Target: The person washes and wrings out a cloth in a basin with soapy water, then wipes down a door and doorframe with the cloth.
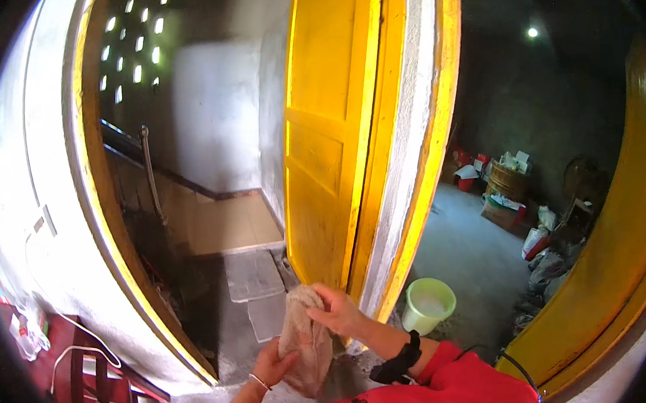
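Note:
A beige, damp-looking cloth (pixel 307 345) hangs between my two hands in front of the red shirt. My right hand (pixel 338 310) grips its upper end, with the thumb over the fabric. Lower down on the other side, my left hand (pixel 276 363) holds the cloth's edge between thumb and fingers. The fingertips behind the cloth are hidden. Just behind my hands is the lower part of an open yellow door (pixel 321 231). To the right, a pale green bucket (pixel 429 306) with cloudy liquid stands on the floor.
Beyond the left doorway are a stair railing (pixel 149 172) and a tiled landing (pixel 223 222). Through the right doorway, a basket (pixel 506 181), boxes and bags line the wall. A dark red wooden table (pixel 62 347) with a white cable stands at the lower left.

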The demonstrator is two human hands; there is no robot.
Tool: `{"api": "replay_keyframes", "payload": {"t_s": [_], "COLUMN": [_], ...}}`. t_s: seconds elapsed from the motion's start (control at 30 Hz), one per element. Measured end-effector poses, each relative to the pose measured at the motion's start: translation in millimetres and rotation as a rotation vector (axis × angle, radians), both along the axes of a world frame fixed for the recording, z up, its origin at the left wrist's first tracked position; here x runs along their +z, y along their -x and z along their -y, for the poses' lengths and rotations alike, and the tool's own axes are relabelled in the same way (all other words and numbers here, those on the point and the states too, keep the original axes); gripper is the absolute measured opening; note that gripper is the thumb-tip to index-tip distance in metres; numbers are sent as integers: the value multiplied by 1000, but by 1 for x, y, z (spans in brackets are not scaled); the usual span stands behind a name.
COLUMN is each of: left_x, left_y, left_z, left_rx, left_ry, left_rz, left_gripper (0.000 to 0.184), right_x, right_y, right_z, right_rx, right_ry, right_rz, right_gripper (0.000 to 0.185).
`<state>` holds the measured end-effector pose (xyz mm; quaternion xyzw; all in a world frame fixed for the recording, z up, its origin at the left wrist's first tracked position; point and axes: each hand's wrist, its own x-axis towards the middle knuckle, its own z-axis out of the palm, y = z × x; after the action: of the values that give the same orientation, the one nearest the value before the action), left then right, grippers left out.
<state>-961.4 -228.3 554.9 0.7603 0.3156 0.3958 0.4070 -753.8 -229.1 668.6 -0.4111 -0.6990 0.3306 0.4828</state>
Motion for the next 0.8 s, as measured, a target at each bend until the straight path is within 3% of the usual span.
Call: {"api": "replay_keyframes", "payload": {"t_s": [0.03,0.17,0.23,0.43,0.53,0.63,0.73,0.8], "left_x": [-8,4,23,88,118,127,135,138], "left_y": [-4,-8,-11,-90,-142,-182,-217,-229], "left_z": [-9,-27,-40,-74,-87,-102,-112,-122], "left_rx": [40,109,62,-40,-24,-93,-149,-77], "left_ry": [66,-8,119,429,613,664,696,587], "left_rz": [-19,129,116,329,490,423,368,268], "left_gripper": [25,19,18,25,26,26,27,28], "right_x": [3,-17,-27,-51,-76,-87,-103,-94], "right_y": [-9,-58,-83,-152,-189,-204,-207,-215], "right_z": [1,-15,-26,-62,-89,-92,-82,-71], "right_rx": [-17,-69,-127,-372,-122,79,321,306], "right_ry": [36,46,106,-2,145,106,347,490], "right_rz": [32,-109,-197,140,-172,-218,-332,-162], "right_gripper": [28,26,23,41,61,75,73,65]}}
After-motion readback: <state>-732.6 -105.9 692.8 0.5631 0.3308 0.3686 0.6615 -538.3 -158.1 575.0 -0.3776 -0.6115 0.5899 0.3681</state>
